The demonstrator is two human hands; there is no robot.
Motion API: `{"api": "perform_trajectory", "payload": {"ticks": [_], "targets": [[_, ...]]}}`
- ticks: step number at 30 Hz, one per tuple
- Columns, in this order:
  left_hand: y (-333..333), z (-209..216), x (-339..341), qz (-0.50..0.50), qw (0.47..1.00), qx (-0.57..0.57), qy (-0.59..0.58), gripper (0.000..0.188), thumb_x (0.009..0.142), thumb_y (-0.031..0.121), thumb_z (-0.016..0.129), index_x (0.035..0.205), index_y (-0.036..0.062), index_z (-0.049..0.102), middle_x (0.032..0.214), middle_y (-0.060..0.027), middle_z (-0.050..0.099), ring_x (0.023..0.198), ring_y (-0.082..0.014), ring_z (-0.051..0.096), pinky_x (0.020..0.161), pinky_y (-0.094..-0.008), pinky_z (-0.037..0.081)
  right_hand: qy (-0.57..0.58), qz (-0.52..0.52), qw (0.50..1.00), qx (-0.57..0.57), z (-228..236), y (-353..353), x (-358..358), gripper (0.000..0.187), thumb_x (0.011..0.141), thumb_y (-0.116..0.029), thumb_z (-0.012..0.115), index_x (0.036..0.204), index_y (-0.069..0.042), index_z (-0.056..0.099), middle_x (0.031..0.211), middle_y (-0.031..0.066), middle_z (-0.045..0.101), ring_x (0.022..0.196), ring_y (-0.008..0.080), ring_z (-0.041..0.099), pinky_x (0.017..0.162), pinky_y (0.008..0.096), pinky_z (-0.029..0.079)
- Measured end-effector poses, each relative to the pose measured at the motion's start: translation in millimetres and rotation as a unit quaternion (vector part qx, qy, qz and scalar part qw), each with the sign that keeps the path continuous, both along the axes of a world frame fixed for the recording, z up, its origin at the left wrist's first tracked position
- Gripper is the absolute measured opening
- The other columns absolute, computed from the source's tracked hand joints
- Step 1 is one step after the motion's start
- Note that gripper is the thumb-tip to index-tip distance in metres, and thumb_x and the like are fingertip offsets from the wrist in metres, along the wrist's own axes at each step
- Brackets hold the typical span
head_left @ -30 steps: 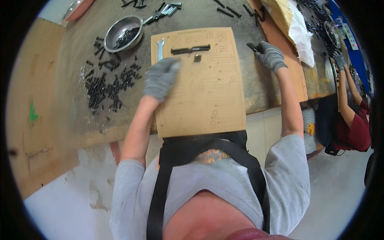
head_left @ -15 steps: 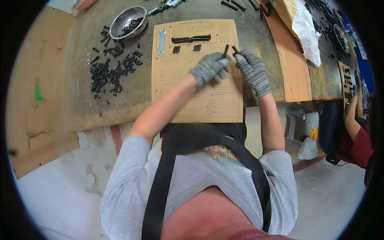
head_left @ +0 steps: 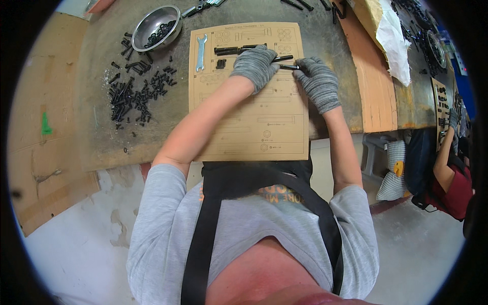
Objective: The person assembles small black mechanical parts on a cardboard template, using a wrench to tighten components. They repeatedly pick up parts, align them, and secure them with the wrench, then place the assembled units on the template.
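Observation:
A brown card (head_left: 284,140) printed with part outlines lies at the table's front edge. Over its upper middle is my gloved left hand (head_left: 256,67), closed, with a black bolt (head_left: 284,58) sticking out to the right. My gloved right hand (head_left: 319,84), at the card's right edge, pinches another black bolt (head_left: 290,67); its far end reaches my left fingertips. Long black bolts (head_left: 229,51) lie across the card's top, partly behind my left hand. Beneath them sits a cluster of short black bolts (head_left: 220,64). A silvery open-end wrench (head_left: 201,53) rests along the upper left.
Left of the card, small black bolts (head_left: 134,96) lie in a loose pile below a steel bowl (head_left: 179,28) of black rings. A cardboard strip (head_left: 373,96) and torn paper packaging (head_left: 394,43) lie to the right. Another person's gloved hand (head_left: 453,119) works at far right.
Both hands have turned their bolts from upright to nearly level. My left hand has moved up and left, now covering part of the long bolts and one short cluster.

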State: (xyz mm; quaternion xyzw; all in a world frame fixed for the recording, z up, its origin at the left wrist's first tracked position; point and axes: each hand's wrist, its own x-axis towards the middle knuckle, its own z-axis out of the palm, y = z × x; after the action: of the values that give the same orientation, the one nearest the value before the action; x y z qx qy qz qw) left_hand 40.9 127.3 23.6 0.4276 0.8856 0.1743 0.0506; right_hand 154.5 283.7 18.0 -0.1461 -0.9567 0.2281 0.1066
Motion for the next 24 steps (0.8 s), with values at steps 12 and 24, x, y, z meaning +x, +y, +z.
{"api": "perform_trajectory", "payload": {"ticks": [12,24], "targets": [[-0.3,-8.3,-8.5,-0.021,0.999,0.012,-0.035,0.027,0.081,0.021,0.062,0.104,0.0078,0.064,0.104,-0.0136,0.062,0.100,-0.0319,0.058,0.088,-0.0395,0.045,0.069,0.000,0.989,-0.127,-21.7,11.3,-7.1,0.027,0.081,-0.030,0.066,0.101,-0.012,0.069,0.096,0.0095,0.065,0.086,0.0267,0.062,0.078,0.0341,0.049],[16.0,-10.1,-4.5,-0.013,0.996,-0.008,0.086,0.016,0.079,0.011,0.056,0.084,0.0086,0.071,0.086,-0.0164,0.068,0.081,-0.0304,0.067,0.066,-0.0418,0.053,0.108,0.054,0.993,0.001,-30.5,13.4,-14.2,0.021,0.082,-0.021,0.065,0.099,-0.010,0.067,0.088,0.0126,0.064,0.081,0.0284,0.061,0.074,0.0374,0.049]]}}
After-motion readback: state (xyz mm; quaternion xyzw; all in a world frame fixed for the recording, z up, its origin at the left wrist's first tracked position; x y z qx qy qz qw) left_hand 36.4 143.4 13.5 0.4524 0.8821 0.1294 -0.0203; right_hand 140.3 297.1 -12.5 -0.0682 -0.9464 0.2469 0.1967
